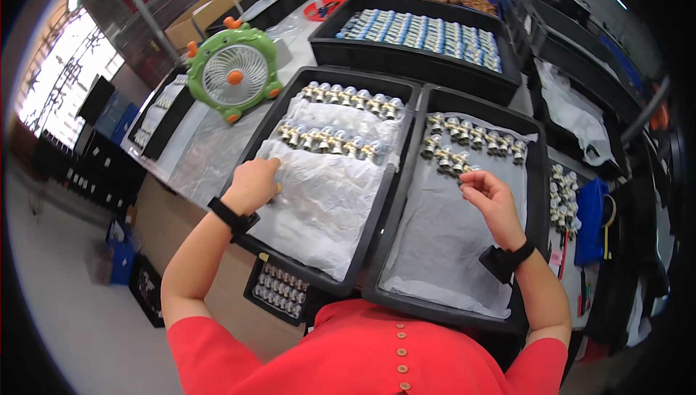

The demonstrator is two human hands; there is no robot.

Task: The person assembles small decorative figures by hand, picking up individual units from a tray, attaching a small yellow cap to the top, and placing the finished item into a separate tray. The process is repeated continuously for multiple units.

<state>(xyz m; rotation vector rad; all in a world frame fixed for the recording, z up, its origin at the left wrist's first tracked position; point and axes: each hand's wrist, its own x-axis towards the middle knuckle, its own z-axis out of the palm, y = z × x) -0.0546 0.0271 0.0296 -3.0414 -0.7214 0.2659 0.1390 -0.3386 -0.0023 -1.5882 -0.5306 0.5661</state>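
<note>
"Well, where do we have the small figurines (330, 140)?"

"Two rows cross our left black tray (407, 130); two more fill the far end of our right black tray (537, 177)."

"Which way do they point?"

"Their long axes run far to near, side by side; in the right tray, darker ends face us."

"And our hands?"

"Left hand (254, 183) curled, forefinger extended, over the white sheet (319, 206); right hand (494, 203) half closed beside the nearer row's end. We can't tell whether either grips anything."
</note>
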